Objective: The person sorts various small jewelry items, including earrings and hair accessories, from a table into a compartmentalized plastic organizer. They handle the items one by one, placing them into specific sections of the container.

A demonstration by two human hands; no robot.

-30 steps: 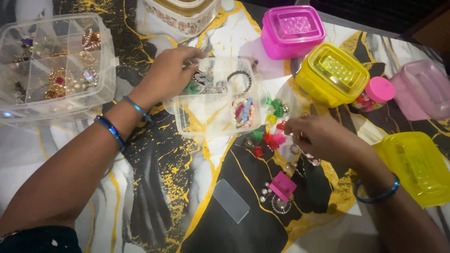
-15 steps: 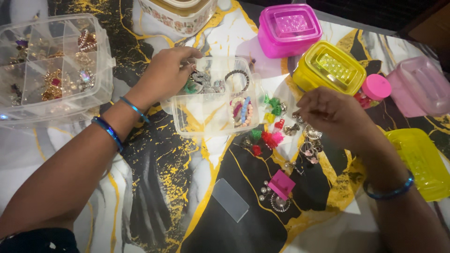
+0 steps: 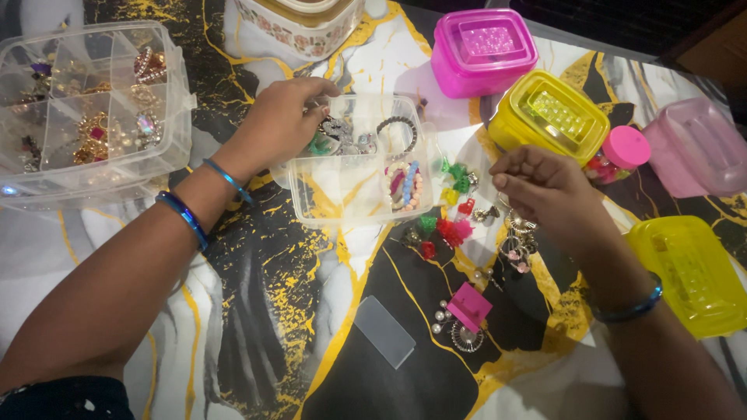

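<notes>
Clear plastic box (image 3: 354,183) steadied at its back edge by left hand (image 3: 282,122), fingers curled on the rim. Right hand (image 3: 545,190) pinched closed over loose earrings (image 3: 515,237) on counter (image 3: 264,311); contents hidden.

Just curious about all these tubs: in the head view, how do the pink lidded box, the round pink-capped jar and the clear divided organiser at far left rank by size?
Largest to smallest, as they look:
1. clear divided organiser, though it lies nearer the camera
2. pink lidded box
3. pink-capped jar, partly hidden behind a yellow box
</notes>
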